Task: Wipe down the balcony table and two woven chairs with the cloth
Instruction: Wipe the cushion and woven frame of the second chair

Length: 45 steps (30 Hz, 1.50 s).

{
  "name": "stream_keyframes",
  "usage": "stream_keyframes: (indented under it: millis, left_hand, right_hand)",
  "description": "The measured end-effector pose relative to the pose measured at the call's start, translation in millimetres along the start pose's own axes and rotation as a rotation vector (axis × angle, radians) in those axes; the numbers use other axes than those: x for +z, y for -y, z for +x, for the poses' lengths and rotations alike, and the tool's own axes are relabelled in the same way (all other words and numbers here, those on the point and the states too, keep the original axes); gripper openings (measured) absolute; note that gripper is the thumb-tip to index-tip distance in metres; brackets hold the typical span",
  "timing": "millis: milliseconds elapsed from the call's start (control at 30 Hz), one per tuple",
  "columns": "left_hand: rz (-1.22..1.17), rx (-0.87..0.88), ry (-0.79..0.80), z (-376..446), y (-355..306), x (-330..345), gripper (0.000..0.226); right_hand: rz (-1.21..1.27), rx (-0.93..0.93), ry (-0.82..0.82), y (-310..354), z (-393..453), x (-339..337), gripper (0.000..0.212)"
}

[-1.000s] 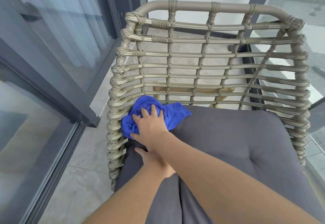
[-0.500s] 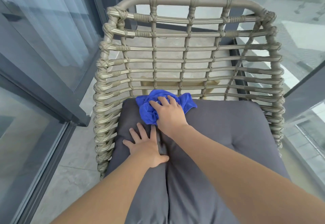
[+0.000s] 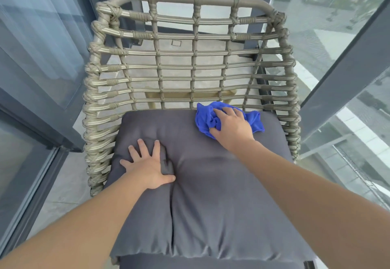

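right hand (image 3: 232, 126): fingers curled, pressing bunched blue microfibre cloth (image 3: 207, 119) onto back-right of dark grey seat cushion (image 3: 211, 195)
left hand (image 3: 147, 164): fingers spread flat on cushion, holding nothing

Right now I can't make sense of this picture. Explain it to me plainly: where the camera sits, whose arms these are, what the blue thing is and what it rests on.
There is no machine here. The camera is worn on a person's head and looks forward and down, so the two bare arms reaching in from the bottom are that person's own. In front of them is a woven chair with a grey cushion on its seat, on a balcony between glass panels. The right hand presses a bunched blue cloth onto the back right part of the cushion, close to the woven backrest. The left hand holds nothing; it lies flat, fingers spread, on the left of the cushion. No table shows in this view.
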State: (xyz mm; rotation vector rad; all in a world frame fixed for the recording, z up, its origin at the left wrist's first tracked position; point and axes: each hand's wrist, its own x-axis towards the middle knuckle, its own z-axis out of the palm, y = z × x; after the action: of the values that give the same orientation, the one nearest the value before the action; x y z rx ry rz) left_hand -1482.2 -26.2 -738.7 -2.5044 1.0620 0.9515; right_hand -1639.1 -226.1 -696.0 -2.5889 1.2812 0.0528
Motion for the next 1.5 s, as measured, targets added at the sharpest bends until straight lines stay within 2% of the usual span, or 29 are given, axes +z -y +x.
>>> stream_keyframes:
  millis: [200, 367, 500, 833, 1100, 1333, 1500]
  left_hand:
    - [-0.051, 0.033, -0.027, -6.0, 8.7, 2.8, 0.130]
    - [-0.038, 0.031, -0.050, -9.6, 7.6, 4.1, 0.129]
    - [-0.027, 0.024, -0.052, -12.6, 7.6, 4.6, 0.129]
    - [0.010, 0.013, -0.045, -18.5, 8.1, 6.2, 0.130]
    - [0.017, 0.021, -0.046, -17.0, 9.8, 7.7, 0.131]
    - [-0.005, 0.037, -0.053, -15.9, 11.9, 10.0, 0.130]
    - [-0.015, 0.056, -0.051, -16.4, 14.2, 9.8, 0.128]
  right_hand:
    - [0.005, 0.139, -0.030, -53.1, -17.1, -13.7, 0.061]
    - [0.142, 0.291, -0.085, -98.0, -39.9, -22.8, 0.058]
    - [0.227, 0.328, -0.071, -114.1, -53.3, -26.3, 0.059]
    - [0.347, 0.353, -0.211, -104.3, -131.0, 7.9, 0.063]
    - [0.258, 0.403, -0.206, -91.9, -163.3, 17.8, 0.066]
    - [0.296, 0.520, -0.254, -83.5, -192.1, 24.0, 0.066]
    - [0.317, 0.472, -0.281, -79.4, -217.3, 28.7, 0.064]
